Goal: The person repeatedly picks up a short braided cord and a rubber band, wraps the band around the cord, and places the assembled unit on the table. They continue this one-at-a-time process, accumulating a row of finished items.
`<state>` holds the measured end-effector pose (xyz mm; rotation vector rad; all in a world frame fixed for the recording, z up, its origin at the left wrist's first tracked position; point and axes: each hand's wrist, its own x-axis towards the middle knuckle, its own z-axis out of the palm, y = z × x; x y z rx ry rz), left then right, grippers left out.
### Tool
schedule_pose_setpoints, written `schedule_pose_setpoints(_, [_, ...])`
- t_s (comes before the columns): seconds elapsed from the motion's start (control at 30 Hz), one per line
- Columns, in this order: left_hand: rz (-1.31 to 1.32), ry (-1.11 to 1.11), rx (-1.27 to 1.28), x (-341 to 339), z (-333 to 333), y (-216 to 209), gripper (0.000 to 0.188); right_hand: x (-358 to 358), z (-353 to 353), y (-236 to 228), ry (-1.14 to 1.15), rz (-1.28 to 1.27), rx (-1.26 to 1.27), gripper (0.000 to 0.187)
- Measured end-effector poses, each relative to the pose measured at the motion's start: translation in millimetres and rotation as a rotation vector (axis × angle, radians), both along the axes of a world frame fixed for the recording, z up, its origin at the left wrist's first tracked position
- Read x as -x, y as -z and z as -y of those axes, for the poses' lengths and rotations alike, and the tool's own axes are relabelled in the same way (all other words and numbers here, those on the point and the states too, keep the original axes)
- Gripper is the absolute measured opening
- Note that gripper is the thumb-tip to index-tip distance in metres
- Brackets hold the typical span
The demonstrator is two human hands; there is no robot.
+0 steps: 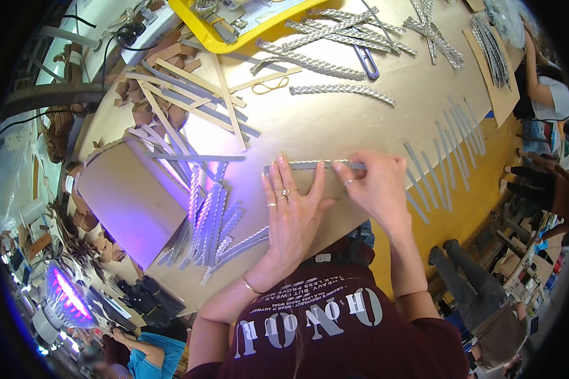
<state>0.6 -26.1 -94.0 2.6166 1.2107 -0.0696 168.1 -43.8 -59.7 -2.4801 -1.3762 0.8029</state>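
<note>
A narrow grey strip [307,166] with a pale braided cord along its far edge lies crosswise on the table [335,132] in front of me. My left hand [291,205] is flat on it, fingers spread, pressing down its left part. At the strip's right end, my right hand [380,183] pinches with thumb and fingers closed. Its fingertips partly cover that end. Left of my left hand is a pile of grey strips with braided cord [212,218]. Plain grey strips [449,155] lie in a row along the table's right edge.
Tan and grey flat strips [196,101] cross each other at the far left, near a brown sheet [126,196]. Beyond are silver braided bands [335,60], a blue-handled tool [366,62] and a yellow tray [218,44]. A purple-lit lamp [69,294] stands lower left. Other people are nearby.
</note>
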Motion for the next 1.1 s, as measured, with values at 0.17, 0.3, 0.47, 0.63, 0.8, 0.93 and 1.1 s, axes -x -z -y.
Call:
schedule_pose_setpoints(0.17, [-0.061,0.025,-0.046,0,0,0,0.069,-17,15,-8,0.080,-0.122,-0.048,0.023])
schedule_pose_setpoints(0.3, [-0.046,0.020,-0.016,-1,-1,0,0.067,-19,19,-4,0.076,-0.132,-0.090,0.021])
schedule_pose_setpoints(0.47, [-0.042,0.032,-0.005,0,-1,-1,0.065,-20,17,-3,0.082,-0.131,-0.059,0.021])
schedule_pose_setpoints(0.63, [-0.046,0.039,-0.020,0,-1,-1,0.063,-18,15,-1,0.082,-0.104,-0.053,0.022])
schedule_pose_setpoints(0.8, [-0.048,0.021,-0.003,-2,0,-1,0.062,-17,12,-4,0.061,-0.067,-0.030,0.021])
schedule_pose_setpoints(0.93, [-0.051,-0.034,0.048,-3,1,-7,0.063,-12,6,-7,0.008,-0.014,-0.013,0.020])
schedule_pose_setpoints(1.1, [-0.006,-0.130,0.096,13,1,-21,0.073,12,-5,-1,-0.028,-0.014,-0.079,0.021])
